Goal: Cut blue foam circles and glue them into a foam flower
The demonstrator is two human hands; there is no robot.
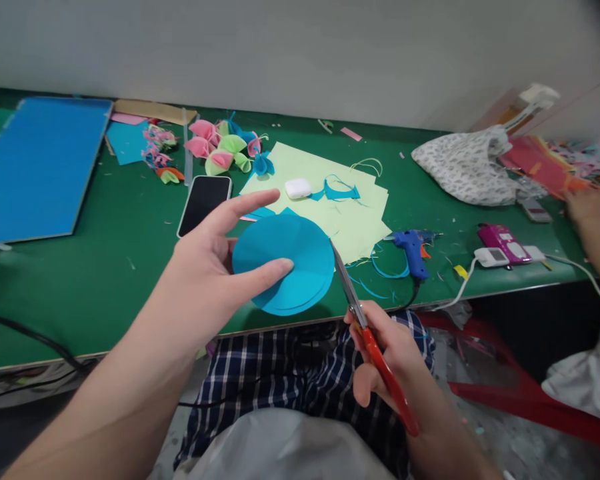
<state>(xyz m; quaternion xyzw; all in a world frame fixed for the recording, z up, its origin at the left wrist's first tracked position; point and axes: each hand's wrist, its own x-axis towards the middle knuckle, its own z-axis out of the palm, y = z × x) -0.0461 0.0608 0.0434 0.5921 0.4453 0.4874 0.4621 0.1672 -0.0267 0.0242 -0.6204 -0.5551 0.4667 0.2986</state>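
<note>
My left hand [215, 263] pinches a stack of round turquoise foam discs [300, 257] above the table's front edge, thumb on top, index finger stretched out behind. My right hand [385, 353] grips red-handled scissors [375, 347]. Their blades [345, 277] touch the right rim of the discs.
On the green table [105, 280] lie pale green sheets [340, 207], turquoise offcuts [337, 191], a white earbud case [298, 188], a black phone [204, 203], folded foam petals [220, 147], a blue board [35, 167] and a blue glue gun [413, 250]. Another person's arm [595, 227] is at the right.
</note>
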